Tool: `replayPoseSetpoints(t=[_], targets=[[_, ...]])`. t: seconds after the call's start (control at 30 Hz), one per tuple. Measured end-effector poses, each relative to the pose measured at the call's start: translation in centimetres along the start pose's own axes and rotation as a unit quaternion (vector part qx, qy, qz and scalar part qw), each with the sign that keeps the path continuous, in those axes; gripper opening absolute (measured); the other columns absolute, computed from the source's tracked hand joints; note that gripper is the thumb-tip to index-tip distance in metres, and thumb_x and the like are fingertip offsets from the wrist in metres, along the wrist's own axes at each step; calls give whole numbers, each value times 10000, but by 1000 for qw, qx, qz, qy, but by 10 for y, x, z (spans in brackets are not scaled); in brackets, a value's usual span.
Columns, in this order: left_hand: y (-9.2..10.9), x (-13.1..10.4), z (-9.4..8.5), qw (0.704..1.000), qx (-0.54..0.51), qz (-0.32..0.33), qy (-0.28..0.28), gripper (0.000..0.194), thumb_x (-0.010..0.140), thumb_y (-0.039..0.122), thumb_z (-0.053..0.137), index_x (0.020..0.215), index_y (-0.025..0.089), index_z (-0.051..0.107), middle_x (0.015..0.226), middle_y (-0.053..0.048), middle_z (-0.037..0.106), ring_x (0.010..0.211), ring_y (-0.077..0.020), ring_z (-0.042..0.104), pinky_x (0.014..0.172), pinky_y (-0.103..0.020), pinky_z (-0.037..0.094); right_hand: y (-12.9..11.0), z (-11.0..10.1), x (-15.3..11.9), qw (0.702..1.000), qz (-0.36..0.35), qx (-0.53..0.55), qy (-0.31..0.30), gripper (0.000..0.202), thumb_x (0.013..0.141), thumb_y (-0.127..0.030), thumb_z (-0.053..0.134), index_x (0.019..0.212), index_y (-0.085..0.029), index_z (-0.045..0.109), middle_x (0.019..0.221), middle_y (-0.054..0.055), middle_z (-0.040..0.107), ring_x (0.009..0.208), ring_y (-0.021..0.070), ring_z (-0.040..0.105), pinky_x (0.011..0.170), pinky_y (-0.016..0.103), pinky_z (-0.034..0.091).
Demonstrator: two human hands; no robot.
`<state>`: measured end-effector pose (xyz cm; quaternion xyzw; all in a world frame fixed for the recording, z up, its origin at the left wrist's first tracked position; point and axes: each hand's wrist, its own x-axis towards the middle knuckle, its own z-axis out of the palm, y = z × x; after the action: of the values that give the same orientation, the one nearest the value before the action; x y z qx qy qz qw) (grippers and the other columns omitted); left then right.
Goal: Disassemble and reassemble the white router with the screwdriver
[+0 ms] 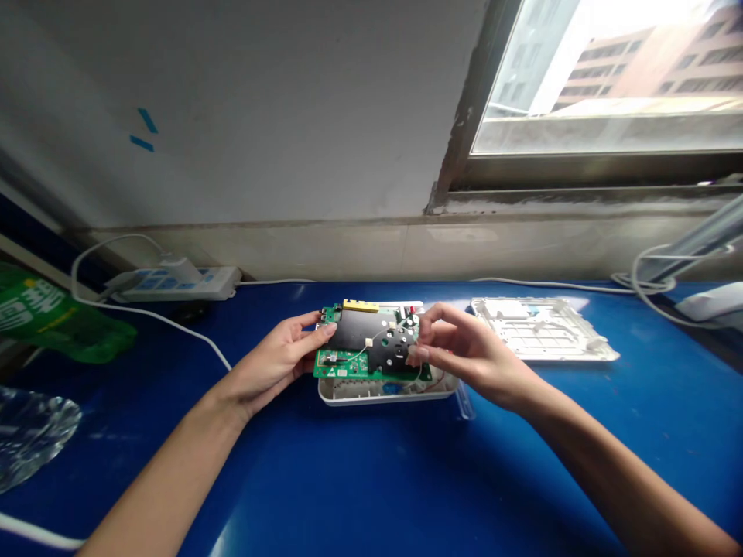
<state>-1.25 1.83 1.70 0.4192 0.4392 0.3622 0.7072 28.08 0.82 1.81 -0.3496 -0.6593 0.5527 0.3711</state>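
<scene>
A green circuit board (357,363) with black plates, a yellow connector block and a thin white wire is held tilted over a white plastic casing (383,399). My left hand (287,356) grips the board's left edge, thumb on top and fingers beneath. Over the board's right part is my right hand (464,352), its thumb and index finger pinched close to the black plate; whatever lies between the fingertips is too small to make out. Wires and a blue patch show inside the casing below the board.
A white plastic cover (539,329) lies at right on the blue table (360,480). At back left are a power strip (179,283) and a white cable. A green bottle (58,317) and clear plastic (35,433) lie far left. Coiled cable (644,271) sits back right.
</scene>
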Motion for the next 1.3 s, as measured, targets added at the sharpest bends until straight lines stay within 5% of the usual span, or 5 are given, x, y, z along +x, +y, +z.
replayPoseSetpoints(t=[0.27, 0.5, 0.63, 0.9, 1.3], targets=[[1, 0, 4, 1000, -10, -2, -10, 418, 897, 326, 853, 1272, 182, 738, 1163, -97, 804, 939, -221, 805, 812, -251, 654, -19, -8, 3, 990, 50, 128, 43, 315, 931, -421, 773, 1104, -264, 562, 919, -15, 691, 509, 120, 665, 434, 225, 500], [-1, -3, 9, 1000, -7, -16, -21, 464, 889, 332, 862, 1297, 170, 709, 1173, -107, 796, 977, -250, 804, 822, -279, 666, -30, -40, -6, 978, 100, -182, -15, 274, 977, -473, 685, 1090, -224, 699, 838, 69, 777, 616, 212, 745, 409, 237, 504], [1, -4, 10, 999, -5, -28, -25, 506, 857, 329, 892, 1290, 157, 695, 1182, -122, 793, 1001, -278, 801, 827, -309, 675, -19, -42, -1, 928, 46, -366, 56, 230, 989, -440, 643, 982, -234, 744, 734, 33, 760, 578, 186, 712, 485, 257, 502], [1, -3, 10, 999, -2, -40, -26, 474, 895, 279, 856, 1313, 148, 675, 1222, -132, 781, 1025, -271, 799, 870, -321, 676, -29, -42, 23, 871, 26, -491, -17, 136, 905, -327, 702, 1005, -260, 764, 828, -6, 770, 637, 150, 680, 563, 253, 478], [-1, -3, 5, 996, -11, -61, -65, 565, 934, 260, 818, 1445, 164, 598, 1291, -142, 760, 1094, -259, 785, 906, -296, 658, -26, -42, 34, 906, 13, -412, -102, 120, 902, -291, 721, 956, -220, 802, 836, 2, 786, 680, 153, 705, 613, 252, 510]])
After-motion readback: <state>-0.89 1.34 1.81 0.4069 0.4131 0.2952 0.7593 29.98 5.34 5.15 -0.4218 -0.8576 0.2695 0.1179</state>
